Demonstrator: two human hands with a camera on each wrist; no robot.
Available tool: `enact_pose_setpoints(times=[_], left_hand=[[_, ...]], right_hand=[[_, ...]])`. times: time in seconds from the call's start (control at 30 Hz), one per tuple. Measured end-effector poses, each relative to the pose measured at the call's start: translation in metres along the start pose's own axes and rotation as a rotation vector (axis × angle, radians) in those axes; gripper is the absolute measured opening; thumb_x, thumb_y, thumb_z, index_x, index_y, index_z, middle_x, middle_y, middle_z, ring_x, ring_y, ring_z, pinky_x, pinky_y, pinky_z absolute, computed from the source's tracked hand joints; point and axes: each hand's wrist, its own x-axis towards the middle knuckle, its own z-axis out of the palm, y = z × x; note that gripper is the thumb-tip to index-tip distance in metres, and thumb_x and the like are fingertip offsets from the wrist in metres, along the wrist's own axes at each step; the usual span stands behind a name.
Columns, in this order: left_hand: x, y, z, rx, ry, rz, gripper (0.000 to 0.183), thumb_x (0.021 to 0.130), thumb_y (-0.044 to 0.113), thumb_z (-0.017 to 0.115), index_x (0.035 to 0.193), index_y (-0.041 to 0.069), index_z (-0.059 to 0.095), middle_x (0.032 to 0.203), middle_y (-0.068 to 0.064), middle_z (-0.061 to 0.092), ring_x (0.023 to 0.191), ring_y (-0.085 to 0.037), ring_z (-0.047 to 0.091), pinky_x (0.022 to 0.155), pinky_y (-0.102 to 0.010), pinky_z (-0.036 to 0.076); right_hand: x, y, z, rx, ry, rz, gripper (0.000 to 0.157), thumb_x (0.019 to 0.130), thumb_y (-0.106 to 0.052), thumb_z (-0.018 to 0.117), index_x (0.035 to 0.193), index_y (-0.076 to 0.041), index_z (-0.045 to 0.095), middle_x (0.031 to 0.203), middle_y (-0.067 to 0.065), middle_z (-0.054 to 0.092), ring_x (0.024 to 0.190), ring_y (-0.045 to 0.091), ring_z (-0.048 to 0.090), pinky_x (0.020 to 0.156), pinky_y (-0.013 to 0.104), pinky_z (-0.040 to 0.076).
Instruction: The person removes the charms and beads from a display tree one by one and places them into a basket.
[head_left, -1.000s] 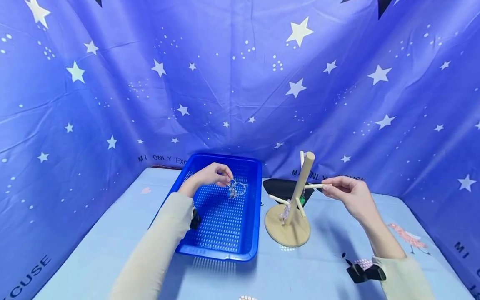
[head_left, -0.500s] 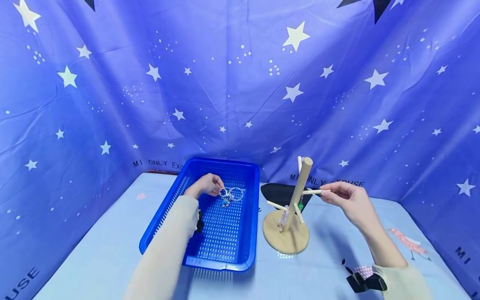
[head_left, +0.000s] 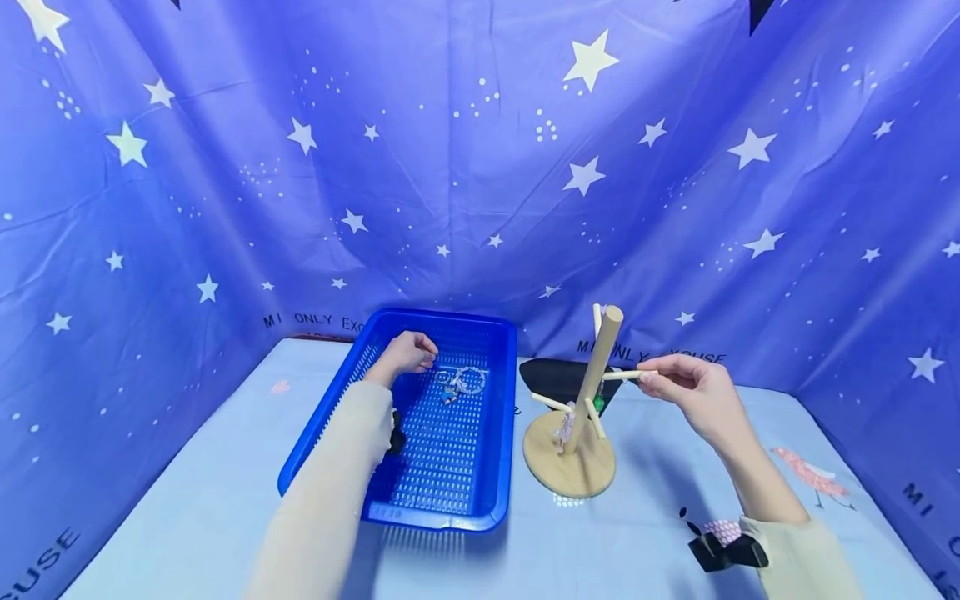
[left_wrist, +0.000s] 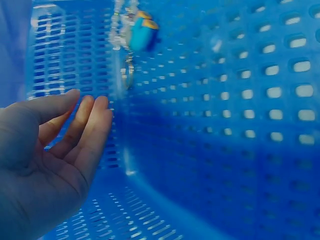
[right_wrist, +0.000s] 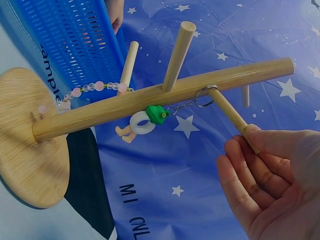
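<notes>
My left hand [head_left: 408, 354] hovers inside the blue plastic basket [head_left: 497, 492], fingers loosely bent and holding nothing. Beside its fingertips, a keychain with a blue and orange charm [left_wrist: 143, 32] and a clear bead bracelet [head_left: 472, 380] lie in the basket. Thumb and fingers of my right hand [head_left: 693, 396] pinch the end of a peg [right_wrist: 231, 111] on the wooden stand [head_left: 592, 375]. Around that peg's base hangs the ring of a keychain with a green and white figure [right_wrist: 150, 117]. A pink and clear bead bracelet [right_wrist: 99, 86] hangs from a lower peg.
The stand's round base [head_left: 543, 462] rests on a pale blue cloth [head_left: 637, 533], just right of the basket. Bare pegs [head_left: 550, 402] stick out to other sides of the post. A blue star-printed curtain [head_left: 420, 183] encloses the back and sides.
My left hand lowers the charm keychain into the basket, lets go beside the clear bracelet and draws back a little to the upper left. The right hand keeps its pinch on the peg.
</notes>
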Motion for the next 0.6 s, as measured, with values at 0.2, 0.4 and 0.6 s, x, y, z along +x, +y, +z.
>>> enact_pose_setpoints(times=[0.2,0.4,0.6], left_hand=[[-0.002,0.012,-0.009,-0.059,-0.026,0.064,0.02,0.099,0.0,0.054,0.114,-0.007,0.064,0.112,-0.023,0.069,0.103,-0.036,0.07,0.086,-0.036,0.061],[-0.005,0.031,-0.007,-0.097,-0.064,0.135,0.022,0.1,0.002,0.054,0.117,-0.008,0.063,0.118,-0.027,0.066,0.111,-0.04,0.067,0.097,-0.046,0.057],[-0.013,0.051,0.001,-0.132,-0.105,0.204,0.02,0.1,0.001,0.054,0.115,-0.009,0.062,0.116,-0.027,0.065,0.114,-0.042,0.066,0.098,-0.046,0.056]], right_hand=[[0.001,-0.001,0.0,0.003,-0.002,0.008,0.032,0.098,-0.015,0.064,0.114,0.013,0.064,0.085,-0.022,0.071,0.081,-0.004,0.07,0.077,0.016,0.059],[0.003,0.0,0.0,-0.004,0.001,0.013,0.033,0.099,-0.016,0.063,0.116,0.012,0.064,0.085,-0.021,0.07,0.081,-0.004,0.07,0.077,0.017,0.059],[0.001,-0.003,-0.001,-0.003,-0.001,0.035,0.032,0.099,-0.013,0.062,0.119,0.012,0.063,0.086,-0.022,0.069,0.082,-0.006,0.068,0.076,0.015,0.059]])
